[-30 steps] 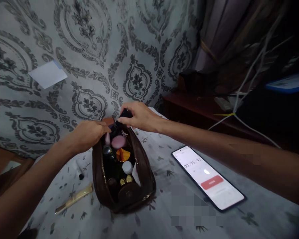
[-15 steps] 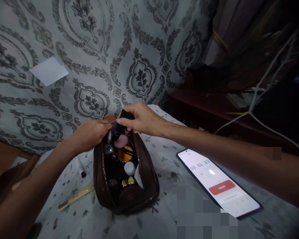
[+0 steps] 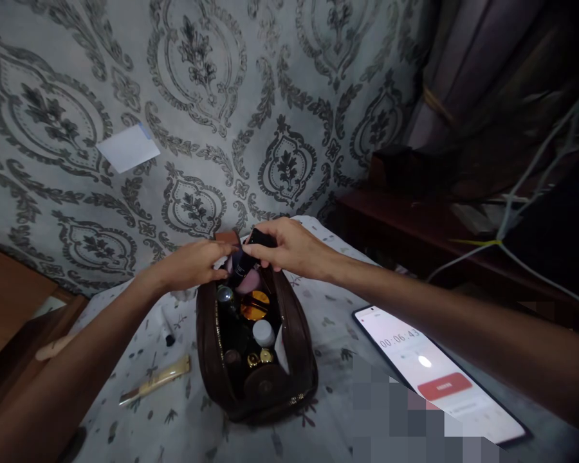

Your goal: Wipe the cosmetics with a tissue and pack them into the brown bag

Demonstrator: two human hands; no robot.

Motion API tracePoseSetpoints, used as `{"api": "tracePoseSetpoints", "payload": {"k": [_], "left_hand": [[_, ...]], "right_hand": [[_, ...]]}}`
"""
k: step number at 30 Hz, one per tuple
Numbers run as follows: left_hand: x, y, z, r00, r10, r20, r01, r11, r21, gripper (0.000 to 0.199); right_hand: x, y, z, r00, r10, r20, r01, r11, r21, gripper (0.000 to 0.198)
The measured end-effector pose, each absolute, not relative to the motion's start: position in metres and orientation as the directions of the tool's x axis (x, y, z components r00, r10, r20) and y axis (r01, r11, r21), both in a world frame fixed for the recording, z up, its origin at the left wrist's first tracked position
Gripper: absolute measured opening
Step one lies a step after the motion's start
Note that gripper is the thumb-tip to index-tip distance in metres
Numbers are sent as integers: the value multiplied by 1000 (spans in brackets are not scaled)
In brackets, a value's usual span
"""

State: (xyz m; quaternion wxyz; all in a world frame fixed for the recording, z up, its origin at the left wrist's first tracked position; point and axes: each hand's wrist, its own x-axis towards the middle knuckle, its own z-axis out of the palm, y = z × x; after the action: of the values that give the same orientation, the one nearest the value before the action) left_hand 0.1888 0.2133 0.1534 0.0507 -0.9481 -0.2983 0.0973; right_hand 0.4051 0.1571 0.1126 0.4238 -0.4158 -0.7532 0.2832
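A brown zip pouch (image 3: 303, 347) lies unzipped on the patterned cloth. Inside are an amber round container (image 3: 255, 305), a white-capped jar (image 3: 263, 333), gold caps (image 3: 265, 355), a clear rounded cap (image 3: 225, 298) and a pink item (image 3: 249, 281). My right hand (image 3: 282, 247) is closed around a black tube or bottle (image 3: 244, 267), tilted into the pouch's far end. My left hand (image 3: 200, 263) is at the far left rim, thumb and fingers apart, close to the brown tab (image 3: 226, 238). Whether its fingertips touch anything inside is hard to see.
A yellowish tube (image 3: 161, 379) and a white pen-like tube with a dark cap (image 3: 166, 328) lie left of the pouch. On the right, a phone (image 3: 444, 373) shows a timer. Behind are a patterned wall (image 3: 289, 161) with white paper (image 3: 129, 149) and a reddish table (image 3: 395, 225).
My left hand's fingers have loosened from the pouch's far edge and spread. The black tube stays in my right hand, slightly lower in the pouch. The view has shifted left.
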Motion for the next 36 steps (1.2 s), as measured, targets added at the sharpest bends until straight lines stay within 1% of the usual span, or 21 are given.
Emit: {"api": "tracePoseSetpoints", "payload": {"k": [3,5,7,9,11,15,17,19,22,24,27,31,34,36], "left_hand": [[191,212,153,805,573,-153,548,-817,-178,36],[192,212,154,801,575,-164,552,-817,-169,34],[191,214,155,805,570,-168,551,-821,-148,33],[189,216,155,813,557,-169,546,-830,-110,30],[187,219,156,817,552,-168,551,-832,-60,24],[186,223,159,851,505,-144,519,-852,77,21],[186,222,160,867,479,-138,495,-860,127,24],[186,221,160,865,482,-139,499,-855,141,29],[183,220,159,856,503,-118,516,-848,125,44],[181,220,158,851,514,-106,525,-843,119,50],[179,220,158,857,508,-88,516,-845,140,47],[176,218,156,862,506,-35,502,-843,190,41],[170,215,153,833,548,81,519,-824,228,39],[164,213,151,787,590,183,547,-803,235,37]], "right_hand": [[403,156,116,-321,842,434,453,539,-710,22],[401,153,121,-368,821,436,521,570,-635,23],[397,150,127,-429,806,407,590,592,-550,21],[393,146,133,-477,805,354,649,594,-475,16],[387,143,138,-479,819,317,705,574,-417,14],[374,142,142,-483,836,260,763,548,-343,24],[368,143,141,-512,834,209,768,552,-325,20],[362,145,138,-542,828,143,774,558,-298,14],[356,149,132,-592,805,31,781,583,-223,20],[353,151,128,-608,794,-2,781,597,-185,23],[352,150,126,-583,811,50,789,579,-207,23],[358,149,129,-545,823,159,758,565,-325,23],[363,151,130,-496,831,250,724,555,-409,24],[364,154,129,-443,846,296,734,532,-423,23]]}}
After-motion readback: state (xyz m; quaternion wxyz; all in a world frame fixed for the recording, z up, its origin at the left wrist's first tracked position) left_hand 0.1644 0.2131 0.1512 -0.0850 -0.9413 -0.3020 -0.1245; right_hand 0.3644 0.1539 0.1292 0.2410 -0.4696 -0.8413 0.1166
